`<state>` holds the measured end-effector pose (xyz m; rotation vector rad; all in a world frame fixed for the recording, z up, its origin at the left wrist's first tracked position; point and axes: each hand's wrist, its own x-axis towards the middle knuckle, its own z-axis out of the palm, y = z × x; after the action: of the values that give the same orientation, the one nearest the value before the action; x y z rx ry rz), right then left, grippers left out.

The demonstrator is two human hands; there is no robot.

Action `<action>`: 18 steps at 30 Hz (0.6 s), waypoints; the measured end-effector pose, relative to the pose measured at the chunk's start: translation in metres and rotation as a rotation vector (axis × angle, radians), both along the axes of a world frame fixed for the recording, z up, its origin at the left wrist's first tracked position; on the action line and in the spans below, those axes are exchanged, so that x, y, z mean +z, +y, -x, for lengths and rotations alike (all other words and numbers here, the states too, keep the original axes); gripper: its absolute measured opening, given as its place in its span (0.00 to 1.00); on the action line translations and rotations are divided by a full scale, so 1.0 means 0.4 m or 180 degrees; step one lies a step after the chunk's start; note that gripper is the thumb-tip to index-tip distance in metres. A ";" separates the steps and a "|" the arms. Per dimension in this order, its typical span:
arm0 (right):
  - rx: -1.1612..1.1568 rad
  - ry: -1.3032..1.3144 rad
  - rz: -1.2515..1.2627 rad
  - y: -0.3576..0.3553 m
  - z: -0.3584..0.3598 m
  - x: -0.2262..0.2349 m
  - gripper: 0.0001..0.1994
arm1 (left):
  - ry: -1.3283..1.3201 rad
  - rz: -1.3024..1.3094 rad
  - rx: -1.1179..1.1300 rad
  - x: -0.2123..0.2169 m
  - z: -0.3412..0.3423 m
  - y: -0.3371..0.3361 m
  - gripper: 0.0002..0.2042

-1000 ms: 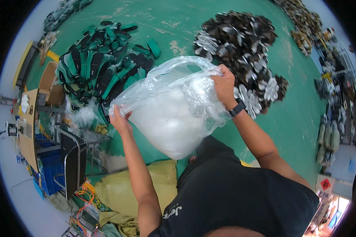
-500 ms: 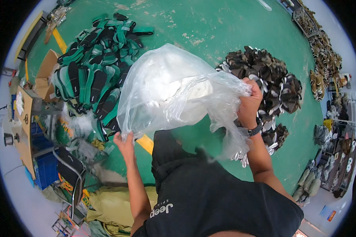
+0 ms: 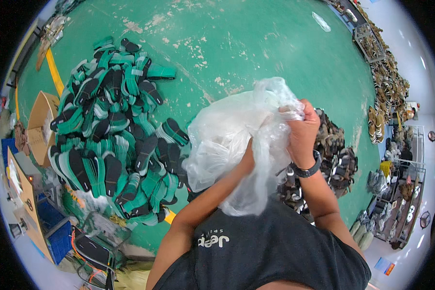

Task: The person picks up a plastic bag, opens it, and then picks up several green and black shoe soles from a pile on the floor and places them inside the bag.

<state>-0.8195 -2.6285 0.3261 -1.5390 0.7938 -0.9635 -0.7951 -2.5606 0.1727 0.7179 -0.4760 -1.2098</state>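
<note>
bunching a clear plastic bag over the green floor

the right hand [image 3: 302, 133] is closed in a fist on the gathered top of a large clear plastic bag [image 3: 232, 145], held up in front of the chest above the green floor [image 3: 256, 43]. the left hand goes into or behind the film near the middle of the bag; only its forearm shows, so i cannot tell whether its fingers are open or closed.

judging from this, the work is gathering or twisting the bag's mouth. to do it well, the right fist should keep the neck tight while the other hand presses the film in evenly; thin film like this tears if yanked, so steady, short pulls suit it best.

to the left lies a heap of green and black shoe soles [image 3: 113, 130]. just right of the bag, a pile of dark sandals [image 3: 333, 150] is partly covered by the right arm and its wristwatch [image 3: 307, 170].

hard to make out: whether the bag holds anything, and the racks [image 3: 386, 82] at far right, bent and small at the rim.
</note>
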 end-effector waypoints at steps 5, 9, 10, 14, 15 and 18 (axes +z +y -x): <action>0.0231 -0.0480 -0.0341 -0.311 -0.211 -0.057 0.19 | 0.1284 0.0433 0.0046 -0.043 -0.270 -0.259 0.26; 0.0187 -0.0229 -0.0683 -0.587 -0.367 -0.211 0.20 | 0.0794 -0.0620 0.0413 -0.025 -0.436 -0.470 0.22; 0.0236 -0.0099 -0.0889 -0.634 -0.427 -0.230 0.20 | 0.0849 -0.0546 0.0619 -0.076 -0.465 -0.510 0.21; 0.0882 -0.0089 0.0547 -0.869 -0.652 -0.306 0.24 | 0.0669 -0.0231 0.0974 -0.129 -0.702 -0.778 0.19; 0.0966 0.0397 0.1605 -0.902 -0.717 -0.236 0.25 | 0.0657 -0.0312 0.1098 -0.156 -0.746 -0.795 0.19; 0.1601 -0.0477 -0.0363 -1.034 -0.870 -0.215 0.21 | -0.0870 -0.1270 0.1297 0.057 -0.936 -0.974 0.15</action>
<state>-0.4714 -3.0421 0.2401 -1.4502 0.3218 -0.6374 -0.4208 -2.9503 0.1955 1.2669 -0.2908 -0.8285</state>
